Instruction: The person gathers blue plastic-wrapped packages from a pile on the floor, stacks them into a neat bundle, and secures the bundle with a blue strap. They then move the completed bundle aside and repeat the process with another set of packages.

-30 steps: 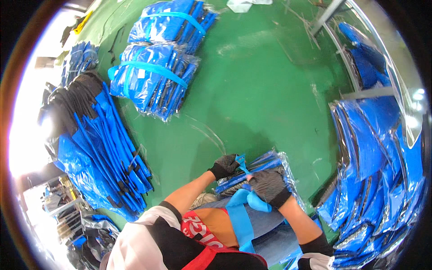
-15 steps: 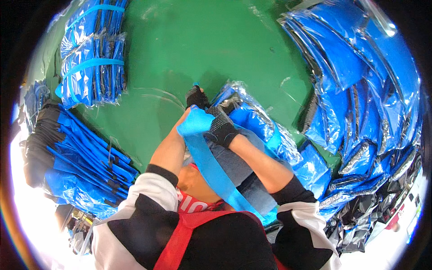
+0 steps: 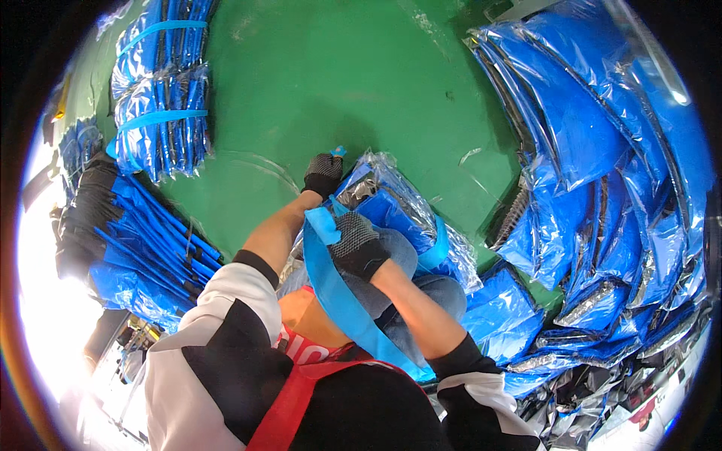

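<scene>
Over the green painted floor (image 3: pixel 331 83), the person bends above a bundle of blue items sealed in clear plastic film (image 3: pixel 398 203) that lies just in front of their knees. Their left hand (image 3: pixel 323 174), in a dark knitted glove, reaches out to the far corner of this bundle; its fingers are curled down and pinched on the short end of a light blue flat strap (image 3: pixel 338 151) that pokes up beyond the knuckles. Their right hand (image 3: pixel 358 245), gloved the same way, sits nearer the body on top of the bundle, its fingers closed around a wide light blue band (image 3: pixel 338 297) that runs from the hand back down toward the person's waist, across their grey trousers. Another turn of the same band wraps the near right side of the bundle. To the person's left lies a fanned heap of blue rods with black ends (image 3: pixel 128 240), and farther away on that side rests a finished pack of blue wrapped items tied with two light blue straps (image 3: pixel 158 90). On the right, a large pile of shiny blue plastic-wrapped packs (image 3: pixel 602 188) rises along the edge of the floor, well apart from both hands.
</scene>
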The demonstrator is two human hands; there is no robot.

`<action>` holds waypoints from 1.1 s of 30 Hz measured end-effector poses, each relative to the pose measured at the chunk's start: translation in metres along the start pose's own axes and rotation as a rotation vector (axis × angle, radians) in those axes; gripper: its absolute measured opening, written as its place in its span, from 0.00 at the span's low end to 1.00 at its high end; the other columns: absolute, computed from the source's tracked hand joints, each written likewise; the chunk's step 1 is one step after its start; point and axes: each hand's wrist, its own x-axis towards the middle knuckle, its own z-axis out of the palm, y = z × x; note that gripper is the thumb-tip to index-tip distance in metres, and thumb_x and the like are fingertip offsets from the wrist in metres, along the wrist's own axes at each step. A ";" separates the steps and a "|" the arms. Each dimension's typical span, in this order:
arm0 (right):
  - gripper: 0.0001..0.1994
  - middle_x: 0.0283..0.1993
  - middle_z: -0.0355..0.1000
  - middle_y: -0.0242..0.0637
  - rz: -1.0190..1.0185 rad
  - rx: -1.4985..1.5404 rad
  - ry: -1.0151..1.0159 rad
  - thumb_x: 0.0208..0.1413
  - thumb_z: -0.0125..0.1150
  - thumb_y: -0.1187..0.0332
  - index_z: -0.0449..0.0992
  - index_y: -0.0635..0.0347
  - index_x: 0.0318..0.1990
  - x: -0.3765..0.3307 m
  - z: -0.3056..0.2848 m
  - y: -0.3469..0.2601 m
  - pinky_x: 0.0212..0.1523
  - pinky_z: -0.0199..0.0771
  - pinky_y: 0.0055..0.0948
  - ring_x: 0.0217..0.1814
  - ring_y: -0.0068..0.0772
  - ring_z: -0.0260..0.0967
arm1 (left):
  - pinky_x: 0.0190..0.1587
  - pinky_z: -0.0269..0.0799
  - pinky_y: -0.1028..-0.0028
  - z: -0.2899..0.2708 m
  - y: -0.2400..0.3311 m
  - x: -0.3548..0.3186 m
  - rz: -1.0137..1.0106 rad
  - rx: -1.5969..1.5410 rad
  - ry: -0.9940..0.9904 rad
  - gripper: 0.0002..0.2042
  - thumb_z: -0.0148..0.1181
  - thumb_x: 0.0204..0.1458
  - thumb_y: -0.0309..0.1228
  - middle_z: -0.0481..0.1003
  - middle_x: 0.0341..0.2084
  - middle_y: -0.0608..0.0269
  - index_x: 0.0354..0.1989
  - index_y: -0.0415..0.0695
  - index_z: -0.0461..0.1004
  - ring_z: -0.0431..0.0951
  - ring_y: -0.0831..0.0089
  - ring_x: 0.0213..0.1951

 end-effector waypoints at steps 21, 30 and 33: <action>0.16 0.33 0.72 0.57 0.077 -0.376 -0.570 0.46 0.54 0.59 0.76 0.65 0.29 0.108 -0.001 0.027 0.40 0.70 0.41 0.38 0.53 0.72 | 0.46 0.70 0.68 -0.043 -0.039 -0.080 -0.443 -1.922 -0.326 0.15 0.53 0.50 0.24 0.72 0.41 0.57 0.48 0.40 0.66 0.72 0.67 0.43; 0.11 0.37 0.74 0.47 0.169 -0.886 -0.314 0.47 0.52 0.66 0.78 0.52 0.37 0.083 0.037 -0.002 0.40 0.73 0.43 0.40 0.46 0.73 | 0.23 0.68 0.70 -0.069 -0.065 -0.070 -0.326 -1.770 -0.066 0.04 0.53 0.51 0.30 0.69 0.21 0.64 0.31 0.44 0.69 0.69 0.72 0.20; 0.10 0.35 0.75 0.44 0.113 -0.944 -0.340 0.49 0.50 0.64 0.78 0.52 0.34 0.082 0.037 -0.007 0.40 0.73 0.43 0.39 0.46 0.73 | 0.22 0.64 0.71 -0.063 -0.081 -0.072 -0.494 -2.025 -0.079 0.04 0.53 0.51 0.29 0.65 0.19 0.68 0.29 0.45 0.66 0.66 0.73 0.20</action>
